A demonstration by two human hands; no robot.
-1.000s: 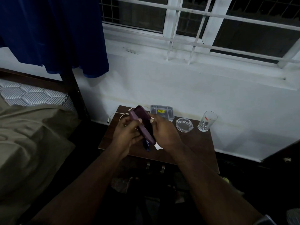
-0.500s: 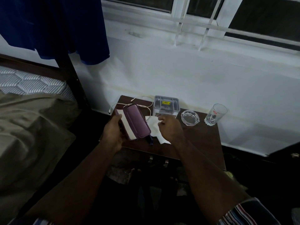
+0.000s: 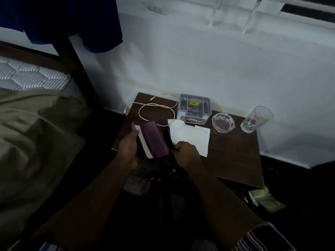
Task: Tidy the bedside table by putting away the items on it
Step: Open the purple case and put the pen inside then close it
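The dark wooden bedside table (image 3: pixel 235 156) stands under the window wall. My left hand (image 3: pixel 127 149) grips an open purple case (image 3: pixel 154 138) with a pale lining, at the table's front left corner. Just right of the case lies a thin dark blue pen-like thing (image 3: pixel 169 137), and the curled fingers of my right hand (image 3: pixel 186 153) pinch its near end. A crumpled white tissue (image 3: pixel 194 136) lies partly under that hand. Behind these are a looped white cable (image 3: pixel 155 113), a grey compartment tray (image 3: pixel 195 105), a glass ashtray (image 3: pixel 223 122) and a drinking glass (image 3: pixel 256 119).
A bed with an olive blanket (image 3: pixel 36 142) and a dark bedpost (image 3: pixel 78 69) is close on the left. Blue cloth (image 3: pixel 81 20) hangs above it. The white wall runs right behind the table. Dark floor clutter and a greenish packet (image 3: pixel 266 200) lie at the table's front right.
The case has come down from mid-air and now lies open in my left hand. My right hand let go of it and dropped to the blue thing beside the tissue. The camera has tilted down.
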